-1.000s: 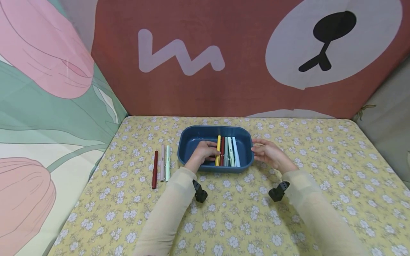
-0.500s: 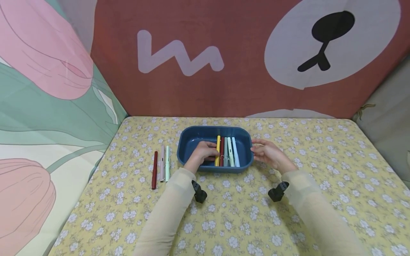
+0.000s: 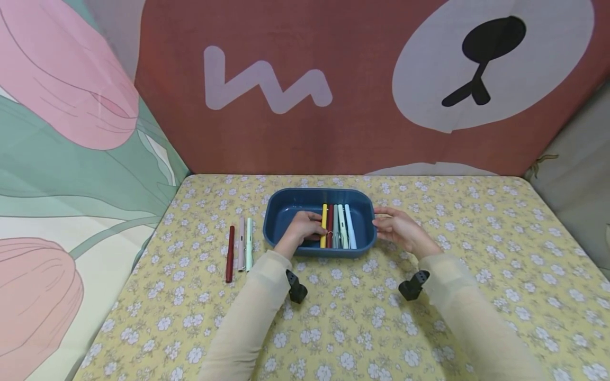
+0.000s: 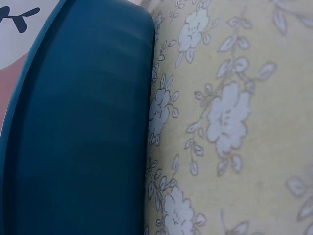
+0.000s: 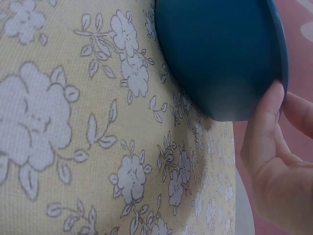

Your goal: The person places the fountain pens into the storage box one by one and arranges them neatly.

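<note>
A dark blue box (image 3: 295, 253) stands on the table, with several pens lying side by side in its right half. Inside it, my left hand (image 3: 301, 226) has its fingers at the yellow pen (image 3: 324, 211), apparently pinching it; the finger contact is partly hidden. Right of that lie a dark red pen (image 3: 330, 217), a grey-green pen (image 3: 335, 222), a pale green pen (image 3: 342, 222) and a light blue pen (image 3: 350, 227). My right hand (image 3: 402, 228) touches the box's right end from outside, its fingers nearly straight. The right wrist view shows fingertips (image 5: 274, 95) against the box wall.
Left of the box, a dark red pen (image 3: 230, 254), a pale purple pen (image 3: 241, 243) and a mint green pen (image 3: 249, 243) lie on the flowered tablecloth (image 3: 352, 317). Printed cloth (image 3: 305, 143) hangs behind the table.
The yellow pen has settled slightly lower beside the dark red one, with my left hand still at it. My right hand stays at the box's end.
</note>
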Motion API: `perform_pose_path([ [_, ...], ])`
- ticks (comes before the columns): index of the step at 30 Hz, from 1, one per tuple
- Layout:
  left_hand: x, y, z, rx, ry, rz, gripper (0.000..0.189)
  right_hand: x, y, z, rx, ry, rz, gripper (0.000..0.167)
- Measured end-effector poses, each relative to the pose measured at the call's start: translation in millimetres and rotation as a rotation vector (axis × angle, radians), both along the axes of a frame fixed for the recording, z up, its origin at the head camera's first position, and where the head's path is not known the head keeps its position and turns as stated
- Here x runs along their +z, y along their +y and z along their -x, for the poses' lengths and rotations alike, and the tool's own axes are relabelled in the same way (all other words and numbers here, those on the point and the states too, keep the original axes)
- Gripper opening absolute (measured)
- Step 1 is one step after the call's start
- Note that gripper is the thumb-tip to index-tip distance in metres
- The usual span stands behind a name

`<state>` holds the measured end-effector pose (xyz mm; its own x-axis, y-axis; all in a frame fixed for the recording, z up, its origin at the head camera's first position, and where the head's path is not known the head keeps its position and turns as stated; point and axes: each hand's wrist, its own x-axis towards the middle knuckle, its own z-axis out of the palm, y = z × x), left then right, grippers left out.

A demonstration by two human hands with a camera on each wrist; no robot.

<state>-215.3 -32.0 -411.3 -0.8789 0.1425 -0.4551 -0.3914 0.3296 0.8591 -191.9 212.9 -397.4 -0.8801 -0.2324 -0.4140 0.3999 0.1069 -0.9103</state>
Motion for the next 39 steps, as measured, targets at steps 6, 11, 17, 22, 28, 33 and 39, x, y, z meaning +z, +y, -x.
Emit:
perform_pose_path([
  [6, 2.0, -0.1, -1.2, 0.01, -0.008, 0.017, 0.048, 0.5, -0.1, -0.5, 0.005, 0.004, -0.005, 0.055],
  [11, 2.3, -0.8, -1.1, 0.014, -0.005, 0.019, 0.047, 0.6, 0.1, -0.2, 0.005, 0.004, -0.002, 0.055],
  [17, 1.8, -1.9, -0.8, 0.022, 0.007, 0.013, 0.046, -0.5, 0.9, 0.6, -0.004, 0.0, 0.001, 0.054],
  [22, 2.8, -2.2, -0.8, 0.03, 0.008, 0.018, 0.045, -1.9, 1.1, 1.3, -0.004, 0.0, 0.002, 0.054],
  [28, 3.8, -2.0, -0.6, 0.043, 0.006, -0.01, 0.045, -1.6, 1.0, 1.3, -0.004, 0.002, 0.013, 0.054],
  [33, 5.1, -2.0, 0.3, 0.052, 0.017, -0.033, 0.044, -1.4, 0.9, 1.3, -0.001, 0.001, 0.019, 0.055],
  [39, 11.6, -4.8, 0.2, 0.029, 0.047, -0.068, 0.045, -0.8, 0.4, 1.0, -0.003, -0.008, 0.026, 0.055],
])
